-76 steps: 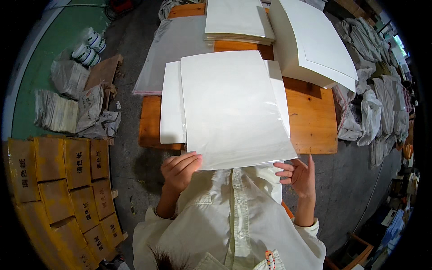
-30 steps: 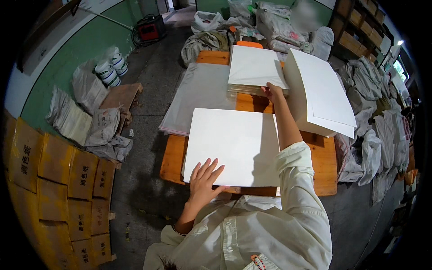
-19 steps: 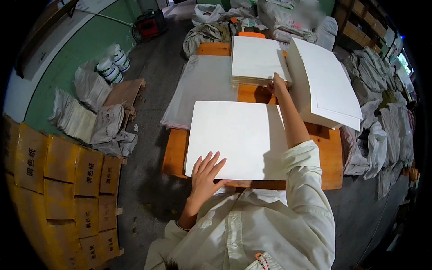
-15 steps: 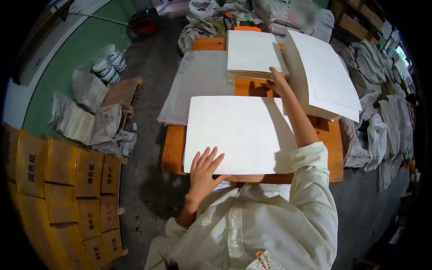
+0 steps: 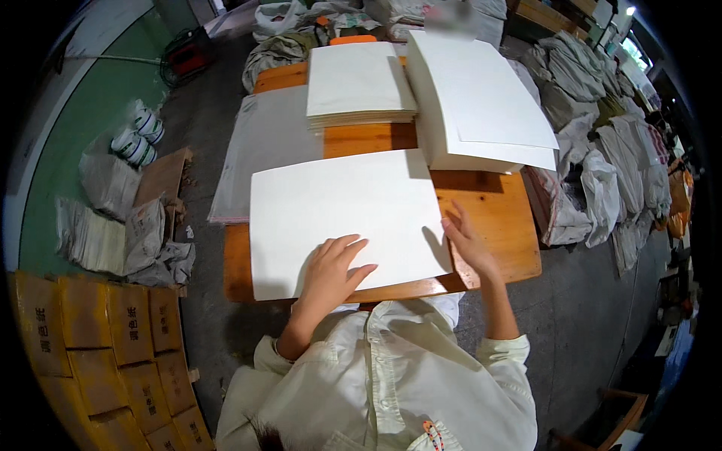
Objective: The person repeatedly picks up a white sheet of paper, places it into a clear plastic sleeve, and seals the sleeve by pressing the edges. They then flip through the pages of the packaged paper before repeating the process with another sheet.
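A large white sheet of paper [image 5: 346, 214] lies flat on the wooden table [image 5: 496, 210] in front of me. My left hand [image 5: 335, 267] rests flat on its near edge with fingers spread. My right hand [image 5: 465, 240] touches the sheet's right edge with its fingertips, fingers apart. Neither hand grips anything. Behind the sheet sit a low stack of white sheets [image 5: 359, 83] and a taller, bigger stack [image 5: 481, 101] at the right.
A grey plastic-wrapped flat pack [image 5: 263, 150] hangs over the table's left side. Brown cartons [image 5: 90, 338] line the floor at lower left, with crumpled sacks [image 5: 120, 233] beside them. Bundles of grey bags [image 5: 602, 173] fill the floor at right.
My right arm has drawn back from the far stacks to the right edge of the sheet. The left hand has stayed on the sheet's near edge. The view has tilted closer.
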`<state>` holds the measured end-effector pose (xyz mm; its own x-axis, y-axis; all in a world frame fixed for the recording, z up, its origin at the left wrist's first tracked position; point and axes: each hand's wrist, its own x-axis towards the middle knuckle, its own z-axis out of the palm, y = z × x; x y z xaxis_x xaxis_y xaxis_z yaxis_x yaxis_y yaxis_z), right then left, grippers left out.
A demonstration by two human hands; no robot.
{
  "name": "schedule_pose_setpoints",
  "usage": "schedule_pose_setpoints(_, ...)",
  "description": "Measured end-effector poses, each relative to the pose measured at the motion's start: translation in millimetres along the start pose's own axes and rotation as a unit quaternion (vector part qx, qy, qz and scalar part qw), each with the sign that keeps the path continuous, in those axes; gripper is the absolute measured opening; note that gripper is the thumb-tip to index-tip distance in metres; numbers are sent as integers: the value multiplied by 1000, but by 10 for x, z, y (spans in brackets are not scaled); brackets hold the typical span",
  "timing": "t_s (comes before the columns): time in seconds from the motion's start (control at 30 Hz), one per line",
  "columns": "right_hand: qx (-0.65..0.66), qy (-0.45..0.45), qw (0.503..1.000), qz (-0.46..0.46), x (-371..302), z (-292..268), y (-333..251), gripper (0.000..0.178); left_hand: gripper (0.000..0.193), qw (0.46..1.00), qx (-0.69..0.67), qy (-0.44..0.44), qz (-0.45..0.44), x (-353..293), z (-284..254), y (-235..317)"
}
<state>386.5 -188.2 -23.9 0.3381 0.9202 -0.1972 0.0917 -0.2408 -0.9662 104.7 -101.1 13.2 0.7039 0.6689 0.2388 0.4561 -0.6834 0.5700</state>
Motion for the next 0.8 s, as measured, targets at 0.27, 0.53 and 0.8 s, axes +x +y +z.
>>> schedule_pose_setpoints(0.27, 30, -26, 996, -85, -200, 245, -160, 64, 36, 975, -159, -101, -120, 548, 397, 195)
schedule_pose_setpoints(0.53, -109, -29, 979, -167, -435, 515, -773, 69, 58, 840, -496, -155, -153, 604, 435, -215)
schedule_pose_setpoints(0.8, -242, -35, 930, -275, -462, 1084, -831, 74, 54, 759, -589, -72, -269, 550, 480, -220)
